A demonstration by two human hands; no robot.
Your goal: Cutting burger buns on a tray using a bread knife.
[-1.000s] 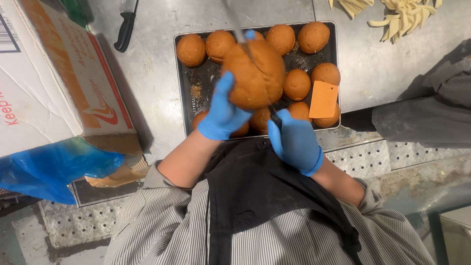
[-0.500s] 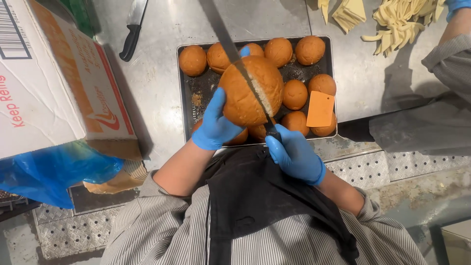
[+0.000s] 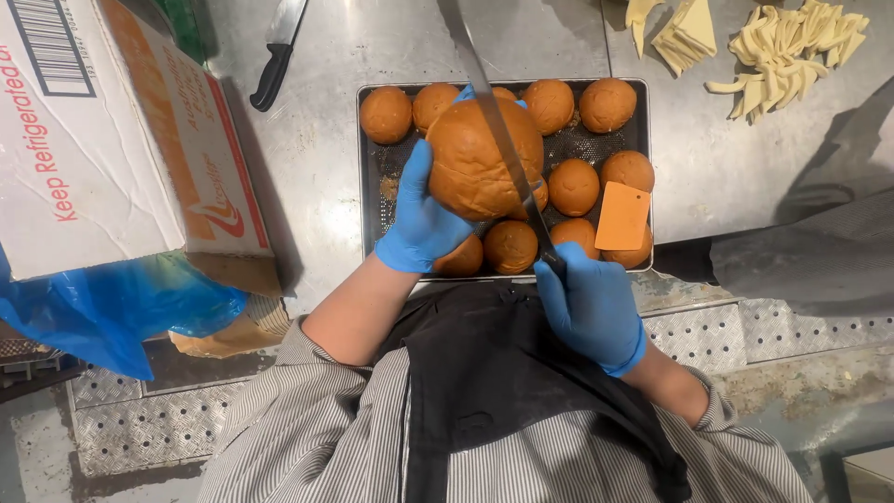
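The left hand point(image 3: 424, 224), in a blue glove, is wrapped around a large round bun point(image 3: 477, 158) and holds it up above a dark metal tray point(image 3: 368, 186). The right hand point(image 3: 591, 307), also gloved, is closed on the handle of a long knife point(image 3: 494, 121); the blade runs across the bun's right side, though how deep it sits in the bread is hard to tell from this angle. Smaller buns point(image 3: 573, 186) fill the tray below, with an orange scraper point(image 3: 622, 216) lying on them at the right. A black-handled knife point(image 3: 275, 65) lies on the steel counter point(image 3: 317, 186), beside a cardboard box point(image 3: 102, 140). Pale cheese strips point(image 3: 792, 47) sit at the far right.
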